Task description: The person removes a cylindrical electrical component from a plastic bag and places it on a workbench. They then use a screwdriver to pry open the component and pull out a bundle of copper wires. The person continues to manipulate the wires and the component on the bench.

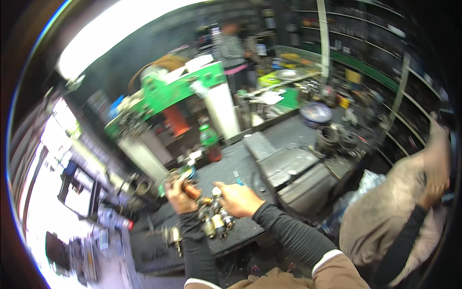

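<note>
Head view | left hand (177, 195) fingers clenched round copper-wound part (191, 191) | right hand (239, 199) fingers released, just beside.

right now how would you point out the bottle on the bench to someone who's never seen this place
Start at the big green machine. Just below it, on the dark workbench, stands a bottle, upright. Its green cap and reddish lower half set it apart from the grey metal parts nearby.
</note>
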A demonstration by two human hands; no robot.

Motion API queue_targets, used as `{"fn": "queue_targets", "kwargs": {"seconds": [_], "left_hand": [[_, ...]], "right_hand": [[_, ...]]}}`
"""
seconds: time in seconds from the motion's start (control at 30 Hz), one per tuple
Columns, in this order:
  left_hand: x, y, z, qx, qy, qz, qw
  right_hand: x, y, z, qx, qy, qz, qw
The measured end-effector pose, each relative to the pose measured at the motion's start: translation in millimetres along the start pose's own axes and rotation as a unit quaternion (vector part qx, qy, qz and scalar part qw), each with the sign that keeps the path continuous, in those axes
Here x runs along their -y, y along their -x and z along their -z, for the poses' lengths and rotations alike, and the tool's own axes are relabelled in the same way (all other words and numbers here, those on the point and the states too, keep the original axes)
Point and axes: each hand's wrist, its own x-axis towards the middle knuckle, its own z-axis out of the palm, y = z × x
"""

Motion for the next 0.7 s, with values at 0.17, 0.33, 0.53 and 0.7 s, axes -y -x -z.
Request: {"fn": "queue_targets", "kwargs": {"seconds": [0.17, 0.33, 0.53, 0.7], "left_hand": [[-14.0, 52.6, -86.7, 0.177, -0.149, -0.027, 0.973], [29.2, 89.0, -190.5, 0.399, -0.099, 0.01, 0.912], [77.9, 87.7, -239.6, 0.491, -0.049, 0.156, 0.856], [101.0, 87.5, -236.4, 0.499, -0.032, 0.142, 0.855]], "right_hand": [[-2.5, 55.7, 20.5, -0.185, -0.265, -0.041, 0.945], [-28.7, 122.3, 82.0, -0.287, -0.414, -0.129, 0.854], [-55.7, 141.3, 102.0, -0.413, -0.108, -0.148, 0.892], [-85.8, 165.5, 101.6, -0.278, -0.559, -0.113, 0.773]]}}
